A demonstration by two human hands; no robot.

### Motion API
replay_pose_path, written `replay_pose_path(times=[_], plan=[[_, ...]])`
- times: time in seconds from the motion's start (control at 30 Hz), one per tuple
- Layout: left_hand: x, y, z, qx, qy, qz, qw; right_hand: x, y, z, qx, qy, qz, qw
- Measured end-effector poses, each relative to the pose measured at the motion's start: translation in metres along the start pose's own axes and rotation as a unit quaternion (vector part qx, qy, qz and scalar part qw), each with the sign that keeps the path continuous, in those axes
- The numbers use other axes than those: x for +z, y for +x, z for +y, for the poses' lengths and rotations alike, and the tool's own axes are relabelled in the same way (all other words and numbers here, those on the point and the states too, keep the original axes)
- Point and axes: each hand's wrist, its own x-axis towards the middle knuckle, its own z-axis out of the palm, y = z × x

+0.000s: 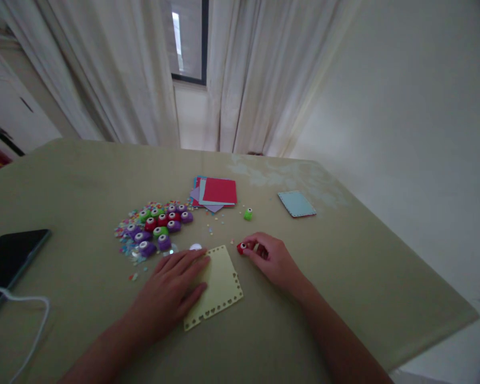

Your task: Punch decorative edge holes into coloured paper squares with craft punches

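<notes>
A pale yellow card (220, 285) lies tilted on the table, with small shaped holes punched along its edges. My left hand (176, 285) rests flat on the card's left part, fingers stretched out. Just off the card's right edge, my right hand (270, 258) pinches a small red craft punch (241, 248) with a white eye on it. A green craft punch (248, 214) stands a little beyond that hand. To the left is a cluster of purple, red and green craft punches (162, 220) amid colourful paper confetti (122, 229).
Farther back sits a stack of coloured cards (220, 191), red on top. A light blue card (297, 204) with punched edges lies at the right. A dark tablet-like device (12, 261) and a white cable (44, 314) occupy the left side of the table (344, 256).
</notes>
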Motion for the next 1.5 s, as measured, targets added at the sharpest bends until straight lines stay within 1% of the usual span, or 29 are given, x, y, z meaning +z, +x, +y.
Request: replay_pose_path(times=[0.07,0.13,0.33,0.47,0.53,0.63,0.7,0.73,0.83,0.9,1.0,1.07,1.13,1.2,1.27,1.37,1.5], plan=[[0.001,-0.001,-0.002,0.000,0.005,0.001,1.000,0.000,-0.006,-0.004,-0.041,-0.029,-0.040,0.998],[0.002,-0.002,-0.004,-0.002,0.004,0.006,1.000,-0.001,-0.011,-0.008,-0.071,-0.054,-0.066,0.994],[0.005,-0.003,-0.005,-0.023,-0.016,0.023,0.999,-0.001,-0.017,-0.012,-0.104,-0.051,-0.125,0.985],[0.005,-0.003,-0.002,-0.075,-0.065,0.052,0.994,0.008,-0.018,-0.007,-0.112,-0.069,-0.116,0.984],[0.004,-0.003,0.000,-0.107,-0.104,0.068,0.986,0.014,-0.017,-0.004,-0.112,-0.079,-0.098,0.986],[-0.001,-0.002,0.005,-0.156,-0.168,0.076,0.970,0.021,-0.017,-0.002,-0.119,-0.068,-0.084,0.987],[-0.006,-0.001,0.008,-0.196,-0.212,0.071,0.955,0.022,-0.016,-0.004,-0.117,-0.035,-0.078,0.989],[-0.008,-0.001,0.008,-0.220,-0.233,0.070,0.945,0.021,-0.017,-0.005,-0.105,-0.009,-0.075,0.992],[-0.015,0.001,0.010,-0.279,-0.296,0.064,0.911,0.019,-0.018,-0.013,-0.025,0.110,-0.078,0.991],[-0.017,0.002,0.012,-0.304,-0.338,0.061,0.888,0.018,-0.019,-0.018,0.029,0.207,-0.094,0.973],[-0.020,0.004,0.016,-0.320,-0.396,0.059,0.859,0.020,-0.019,-0.021,0.075,0.345,-0.118,0.928],[-0.023,0.005,0.019,-0.320,-0.418,0.061,0.848,0.023,-0.019,-0.021,0.094,0.415,-0.127,0.896],[-0.025,0.007,0.023,-0.316,-0.427,0.065,0.844,0.026,-0.018,-0.020,0.112,0.456,-0.128,0.874],[-0.027,0.007,0.026,-0.314,-0.428,0.077,0.844,0.029,-0.018,-0.019,0.125,0.476,-0.123,0.861],[-0.028,0.006,0.028,-0.314,-0.421,0.097,0.846,0.030,-0.019,-0.020,0.131,0.487,-0.117,0.856],[-0.028,0.004,0.031,-0.312,-0.416,0.101,0.848,0.031,-0.019,-0.020,0.138,0.500,-0.111,0.848],[-0.029,0.004,0.036,-0.330,-0.425,0.097,0.837,0.031,-0.020,-0.020,0.150,0.514,-0.115,0.837]])
